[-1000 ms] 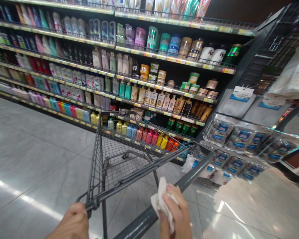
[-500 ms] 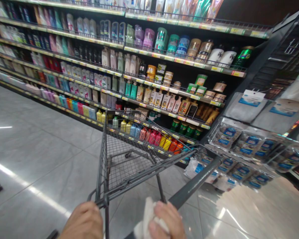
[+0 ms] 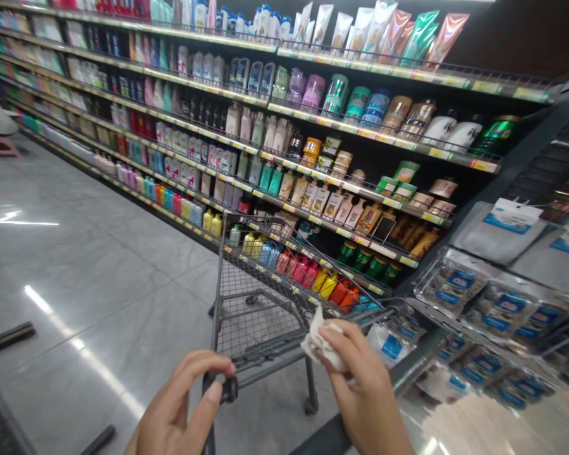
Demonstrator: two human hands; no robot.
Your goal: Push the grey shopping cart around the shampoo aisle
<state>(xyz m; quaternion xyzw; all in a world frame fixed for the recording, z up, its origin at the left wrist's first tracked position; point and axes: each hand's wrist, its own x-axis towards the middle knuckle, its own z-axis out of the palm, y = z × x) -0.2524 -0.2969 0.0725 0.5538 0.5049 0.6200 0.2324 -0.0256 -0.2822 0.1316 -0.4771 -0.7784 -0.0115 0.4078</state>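
You are in a shop, in what looks like a toiletries aisle: long tiered shelves (image 3: 408,72) run off to your left, packed with rows of pump bottles (image 3: 334,205), jars (image 3: 314,90) and squeezable tubes (image 3: 323,25), matching products grouped side by side. You can see small price labels (image 3: 485,165) lining the shelf fronts, store fashion. A wire shopping cart (image 3: 275,347) stands right before you, blue-labelled packs (image 3: 452,294) hang on display to your right, and a glossy tiled floor (image 3: 114,272) spreads along the aisle
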